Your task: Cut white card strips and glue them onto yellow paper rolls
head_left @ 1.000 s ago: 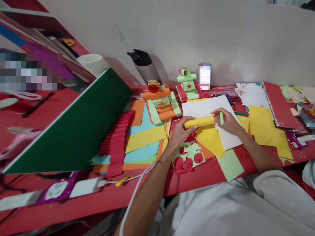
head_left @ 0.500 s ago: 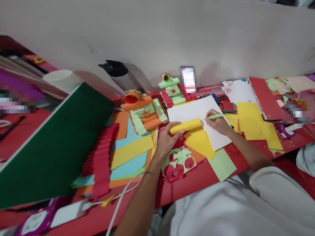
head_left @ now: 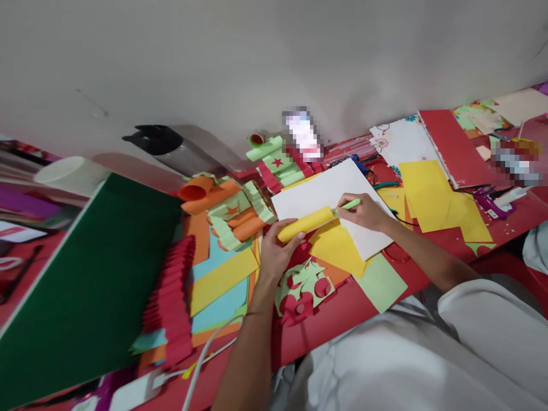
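My left hand [head_left: 278, 248] is closed around the left end of a rolled yellow paper tube [head_left: 305, 224], which lies slanted over a white sheet [head_left: 319, 191]. In my right hand [head_left: 363, 212] is a light green pen [head_left: 351, 204], its tip by the tube's right end. Whether the tip touches the tube I cannot tell. Loose yellow paper [head_left: 340, 248] lies just below the tube. Nearer my body are red and pale green paper cut-outs [head_left: 299, 308] and a pale green sheet [head_left: 382, 283].
Behind my left hand stand paper models, one orange and green [head_left: 233, 211], one red and green [head_left: 276, 162]. A phone [head_left: 303, 134] leans on the wall beside them. At left are a dark green board [head_left: 94, 285], folded red paper [head_left: 173, 308] and a flask [head_left: 171, 148].
The view has shifted, so most table items appear further left. The pen tip looks slightly closer to the tube's end. Both hands keep their holds.
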The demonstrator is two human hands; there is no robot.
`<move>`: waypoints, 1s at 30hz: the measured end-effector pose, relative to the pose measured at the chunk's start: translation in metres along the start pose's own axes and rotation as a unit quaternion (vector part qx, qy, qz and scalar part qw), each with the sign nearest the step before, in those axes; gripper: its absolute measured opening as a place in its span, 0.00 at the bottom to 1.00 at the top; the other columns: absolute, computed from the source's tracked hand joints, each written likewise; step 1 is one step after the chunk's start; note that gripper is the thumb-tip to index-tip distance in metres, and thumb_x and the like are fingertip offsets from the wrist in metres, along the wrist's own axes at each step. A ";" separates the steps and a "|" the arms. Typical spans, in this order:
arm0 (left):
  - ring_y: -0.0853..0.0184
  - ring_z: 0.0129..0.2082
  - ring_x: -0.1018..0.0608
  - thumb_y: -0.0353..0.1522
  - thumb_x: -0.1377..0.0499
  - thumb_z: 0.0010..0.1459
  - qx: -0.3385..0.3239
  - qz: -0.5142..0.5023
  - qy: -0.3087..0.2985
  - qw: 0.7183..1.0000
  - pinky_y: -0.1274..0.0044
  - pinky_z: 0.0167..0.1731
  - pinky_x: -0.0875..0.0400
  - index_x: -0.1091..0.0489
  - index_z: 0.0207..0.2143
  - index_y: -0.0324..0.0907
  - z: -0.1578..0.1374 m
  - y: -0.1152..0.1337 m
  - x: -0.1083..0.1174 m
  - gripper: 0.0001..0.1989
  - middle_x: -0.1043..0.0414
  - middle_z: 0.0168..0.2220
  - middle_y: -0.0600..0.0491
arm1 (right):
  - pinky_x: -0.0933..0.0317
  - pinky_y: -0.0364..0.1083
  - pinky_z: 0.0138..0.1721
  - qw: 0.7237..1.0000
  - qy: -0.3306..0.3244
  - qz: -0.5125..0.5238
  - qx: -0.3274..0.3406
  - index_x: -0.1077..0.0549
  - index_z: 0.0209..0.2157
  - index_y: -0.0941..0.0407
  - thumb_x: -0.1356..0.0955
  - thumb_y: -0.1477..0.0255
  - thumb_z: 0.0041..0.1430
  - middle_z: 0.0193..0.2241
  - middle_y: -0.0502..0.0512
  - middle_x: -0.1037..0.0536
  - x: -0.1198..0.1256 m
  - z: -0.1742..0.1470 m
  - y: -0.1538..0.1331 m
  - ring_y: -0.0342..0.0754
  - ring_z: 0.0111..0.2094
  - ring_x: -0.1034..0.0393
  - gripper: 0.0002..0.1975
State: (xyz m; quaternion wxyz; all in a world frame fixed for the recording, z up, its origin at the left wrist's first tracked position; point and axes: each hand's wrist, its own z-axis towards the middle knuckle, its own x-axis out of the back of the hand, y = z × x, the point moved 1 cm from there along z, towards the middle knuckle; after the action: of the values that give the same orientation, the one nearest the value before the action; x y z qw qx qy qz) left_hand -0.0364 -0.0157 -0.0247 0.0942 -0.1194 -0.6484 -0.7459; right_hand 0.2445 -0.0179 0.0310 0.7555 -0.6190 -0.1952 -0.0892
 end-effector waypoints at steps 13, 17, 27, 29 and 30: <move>0.60 0.44 0.19 0.46 0.26 0.50 -0.002 -0.017 0.008 1.000 0.71 0.40 0.17 0.24 0.50 0.41 0.001 -0.010 0.001 0.29 0.23 0.50 0.46 | 0.49 0.44 0.31 0.999 -0.010 -0.040 -0.002 0.23 0.33 0.54 0.30 0.65 0.61 0.23 0.47 0.26 0.001 -0.001 -0.004 0.43 0.25 0.38 0.08; 0.62 0.42 0.19 0.46 0.25 0.49 0.010 -0.041 0.003 0.999 0.71 0.38 0.17 0.24 0.49 0.41 0.002 -0.010 0.000 0.30 0.23 0.49 0.48 | 0.50 0.44 0.31 0.999 -0.009 -0.048 -0.004 0.25 0.30 0.55 0.31 0.65 0.61 0.22 0.47 0.28 0.001 -0.002 -0.007 0.43 0.26 0.39 0.09; 0.62 0.40 0.19 0.46 0.26 0.48 -0.007 -0.019 0.014 1.000 0.72 0.37 0.17 0.23 0.48 0.40 0.003 -0.006 0.000 0.28 0.22 0.47 0.47 | 0.51 0.44 0.31 0.999 -0.009 -0.048 -0.018 0.24 0.31 0.55 0.30 0.65 0.59 0.23 0.48 0.26 0.001 -0.002 -0.005 0.43 0.26 0.39 0.08; 0.62 0.41 0.19 0.45 0.25 0.48 -0.005 -0.023 0.012 1.000 0.72 0.38 0.17 0.23 0.48 0.40 0.003 -0.007 0.000 0.28 0.22 0.48 0.47 | 0.50 0.44 0.31 0.999 -0.004 -0.042 -0.015 0.24 0.32 0.55 0.31 0.65 0.60 0.23 0.47 0.27 0.001 -0.002 -0.004 0.43 0.26 0.39 0.08; 0.62 0.41 0.19 0.45 0.25 0.48 -0.002 -0.025 0.010 1.000 0.72 0.37 0.17 0.23 0.48 0.40 0.003 -0.007 0.000 0.29 0.22 0.48 0.47 | 0.50 0.44 0.32 0.999 -0.003 -0.040 -0.014 0.23 0.32 0.55 0.31 0.65 0.60 0.22 0.47 0.27 0.001 -0.002 -0.004 0.43 0.26 0.38 0.08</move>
State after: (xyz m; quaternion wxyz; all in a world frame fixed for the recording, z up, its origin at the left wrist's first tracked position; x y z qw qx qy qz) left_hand -0.0387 -0.0119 -0.0311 0.0816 -0.0955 -0.6488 -0.7505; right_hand 0.2443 -0.0202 0.0348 0.7424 -0.6212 -0.2205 -0.1201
